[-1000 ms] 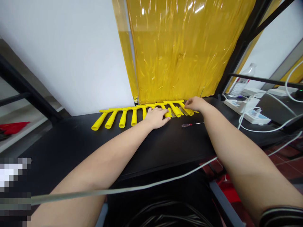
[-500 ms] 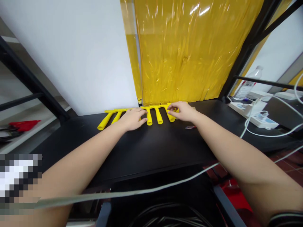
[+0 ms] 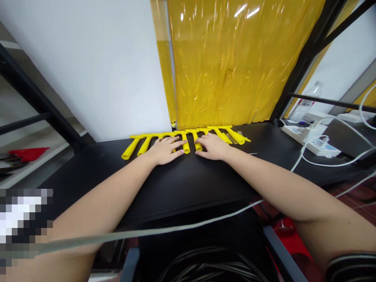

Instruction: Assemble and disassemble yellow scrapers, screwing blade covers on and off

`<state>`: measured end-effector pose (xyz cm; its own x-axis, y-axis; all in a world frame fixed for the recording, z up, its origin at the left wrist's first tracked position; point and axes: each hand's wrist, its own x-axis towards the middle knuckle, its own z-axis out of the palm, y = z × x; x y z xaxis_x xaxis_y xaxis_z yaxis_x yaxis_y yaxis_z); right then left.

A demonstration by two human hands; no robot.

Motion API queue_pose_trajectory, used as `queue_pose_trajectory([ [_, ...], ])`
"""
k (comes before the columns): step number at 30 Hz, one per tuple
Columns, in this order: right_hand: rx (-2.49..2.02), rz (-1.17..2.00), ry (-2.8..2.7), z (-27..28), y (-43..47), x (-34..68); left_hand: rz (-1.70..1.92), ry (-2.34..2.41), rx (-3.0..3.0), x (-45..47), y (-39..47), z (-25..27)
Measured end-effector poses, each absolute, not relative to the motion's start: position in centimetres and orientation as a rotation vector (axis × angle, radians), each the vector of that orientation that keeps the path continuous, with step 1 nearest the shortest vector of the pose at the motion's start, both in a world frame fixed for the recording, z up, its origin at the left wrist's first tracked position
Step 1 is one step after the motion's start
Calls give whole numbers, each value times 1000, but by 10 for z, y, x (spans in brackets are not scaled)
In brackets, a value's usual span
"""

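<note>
Several yellow T-shaped plastic tools, squeegee-like with hollow round handles, lie in a row along the back of the black table, handles towards me. My left hand (image 3: 165, 151) rests over the tools left of the middle, fingers spread, index fingertip at a middle yellow handle (image 3: 186, 147). My right hand (image 3: 214, 146) is just right of it, thumb and fingers apart about the end of another handle (image 3: 198, 146). Neither hand visibly lifts anything. Two handles (image 3: 129, 149) at the left end and one (image 3: 238, 138) at the right end show uncovered.
A white panel (image 3: 117, 70) and a yellow plastic curtain (image 3: 229, 70) stand behind the row. White power strips (image 3: 311, 141) with cables lie at right, near a plastic bottle (image 3: 305, 103). A white cord (image 3: 176, 231) crosses in front. A thin metal rod (image 3: 253, 153) shows beside my right forearm.
My right hand has moved left along the row, uncovering the right-end tools, and its forearm now hides most of the small screwdriver-like item. My left hand stays nearly in place, its fingers more spread.
</note>
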<state>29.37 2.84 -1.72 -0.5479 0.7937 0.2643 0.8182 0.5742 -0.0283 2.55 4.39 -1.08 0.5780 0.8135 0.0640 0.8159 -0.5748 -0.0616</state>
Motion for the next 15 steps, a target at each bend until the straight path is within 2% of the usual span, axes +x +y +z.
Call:
queue_pose_trajectory([
  [5,-1332,-129,-2570,-16,28,294,-101,-1320,-2684,33,43,-9],
  [15,-1273,-115,-2579,-19,33,296,14,-1469,-2765,30,52,-9],
])
